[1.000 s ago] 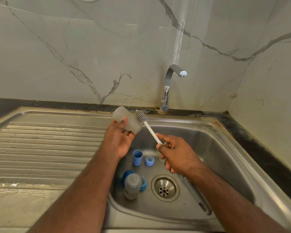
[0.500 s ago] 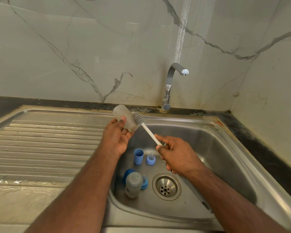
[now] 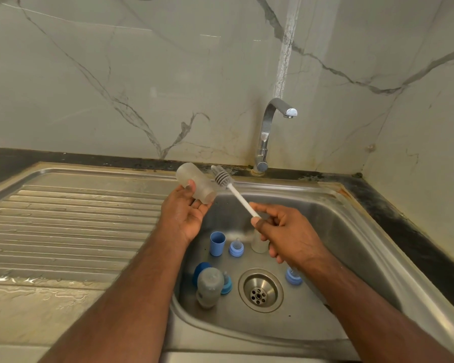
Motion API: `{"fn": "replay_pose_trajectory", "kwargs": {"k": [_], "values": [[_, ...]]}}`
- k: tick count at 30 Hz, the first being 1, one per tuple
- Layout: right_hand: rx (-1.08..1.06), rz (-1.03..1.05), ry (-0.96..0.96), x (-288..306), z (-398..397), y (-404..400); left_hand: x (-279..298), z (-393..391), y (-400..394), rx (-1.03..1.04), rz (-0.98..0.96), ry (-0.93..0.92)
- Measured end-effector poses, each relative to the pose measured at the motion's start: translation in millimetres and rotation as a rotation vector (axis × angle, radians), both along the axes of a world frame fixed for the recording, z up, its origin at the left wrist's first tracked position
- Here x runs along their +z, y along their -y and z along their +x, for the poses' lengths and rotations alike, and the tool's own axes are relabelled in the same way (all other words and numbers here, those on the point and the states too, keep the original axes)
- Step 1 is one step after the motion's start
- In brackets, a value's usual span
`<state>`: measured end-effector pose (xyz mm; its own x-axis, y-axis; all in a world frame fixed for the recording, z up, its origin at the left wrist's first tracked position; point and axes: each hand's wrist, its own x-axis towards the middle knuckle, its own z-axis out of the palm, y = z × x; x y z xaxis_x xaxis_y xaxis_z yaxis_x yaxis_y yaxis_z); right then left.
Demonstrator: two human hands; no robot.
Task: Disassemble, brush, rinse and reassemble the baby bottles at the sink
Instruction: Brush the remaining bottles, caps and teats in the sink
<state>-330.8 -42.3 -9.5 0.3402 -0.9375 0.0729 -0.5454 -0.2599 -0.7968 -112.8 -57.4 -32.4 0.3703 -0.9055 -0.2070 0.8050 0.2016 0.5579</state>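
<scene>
Above the sink [image 3: 357, 231], the left hand [image 3: 186, 213] holds a frosted bottle [image 3: 195, 186], thumb curled over it. The right hand's [image 3: 286, 237] fingers [image 3: 258, 206] pinch the brush [image 3: 222, 178] handle; its bristle head sits just beside the bottle's mouth, outside it.

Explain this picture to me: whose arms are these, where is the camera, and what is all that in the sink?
No machine here: a person wears a camera on the head, so you look down along their own two arms at a steel sink. The left hand holds a cloudy bottle with its top off, tilted on its side. The right hand pinches the white handle of a brush, whose grey bristled head is beside the bottle, outside it. In the basin lie the taken-apart pieces: a blue cap standing upright, a blue ring with a teat, a second bottle lying near the drain, and further blue parts. The tap behind shows no water running.
</scene>
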Motion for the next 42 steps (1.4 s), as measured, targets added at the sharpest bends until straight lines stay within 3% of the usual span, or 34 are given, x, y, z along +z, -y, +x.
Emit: {"fn": "replay_pose_trajectory", "kwargs": {"k": [6, 10, 14, 19, 23, 29, 36, 42], "values": [[-0.020, -0.049, -0.138, -2, 0, 5, 2, 1, -1, -0.020, -0.043, -0.016], [-0.008, -0.010, 0.011, 0, -2, 4, 2, 0, -2, -0.003, -0.043, -0.018], [-0.010, 0.007, -0.103, -1, -4, 6, 4, 0, -4, -0.030, -0.064, -0.055], [-0.009, 0.118, 0.112, -1, -3, 3, 2, -1, -4, -0.094, -0.066, -0.092], [0.010, 0.053, 0.023, -5, 0, 5, 3, -3, -3, -0.125, -0.051, -0.096], [0.008, -0.065, -0.077, -7, 0, 7, 0, -9, 1, -0.052, 0.032, 0.132], [0.045, -0.118, -0.106, -9, 2, 3, 2, -7, -1, -0.012, 0.062, 0.109], [-0.045, -0.125, -0.119, -4, -3, 10, 5, -7, -5, -0.069, -0.006, 0.028]]}}
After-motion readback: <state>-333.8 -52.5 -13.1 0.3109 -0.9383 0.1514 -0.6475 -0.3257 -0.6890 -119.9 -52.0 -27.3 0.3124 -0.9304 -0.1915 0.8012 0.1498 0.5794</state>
